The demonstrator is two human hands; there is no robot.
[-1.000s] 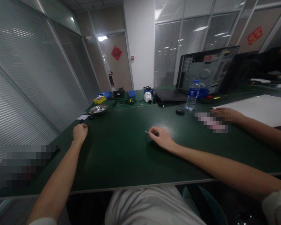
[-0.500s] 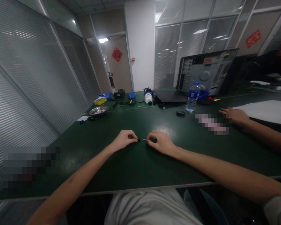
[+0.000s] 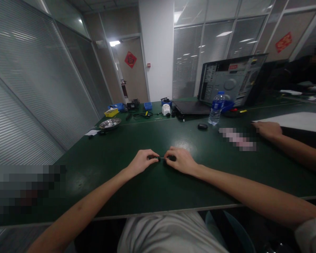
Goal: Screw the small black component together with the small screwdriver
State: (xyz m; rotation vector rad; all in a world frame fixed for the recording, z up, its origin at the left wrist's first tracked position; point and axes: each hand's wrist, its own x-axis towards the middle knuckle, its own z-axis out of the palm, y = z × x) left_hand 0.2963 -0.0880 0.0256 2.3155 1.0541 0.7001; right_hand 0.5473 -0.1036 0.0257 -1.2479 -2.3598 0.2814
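My left hand (image 3: 142, 162) and my right hand (image 3: 179, 160) rest close together on the dark green table (image 3: 121, 189), fingertips almost touching. My right hand pinches a small dark tool with a thin metal tip (image 3: 165, 159) that points left. My left hand's fingers are closed on a tiny dark piece (image 3: 156, 158) pressed against that tip. What the piece is cannot be made out.
Another person's hand (image 3: 268, 129) lies at the right next to a white sheet (image 3: 300, 121). Farther back stand a water bottle (image 3: 216, 108), a small black round object (image 3: 202, 126), a metal bowl (image 3: 110, 123), blue and yellow bins (image 3: 116, 109), cables and an open computer case (image 3: 230, 82).
My left hand came from the far left of the table to meet my right hand at the centre, bringing a small piece to the tool's tip. The other person's hand drew back slightly.
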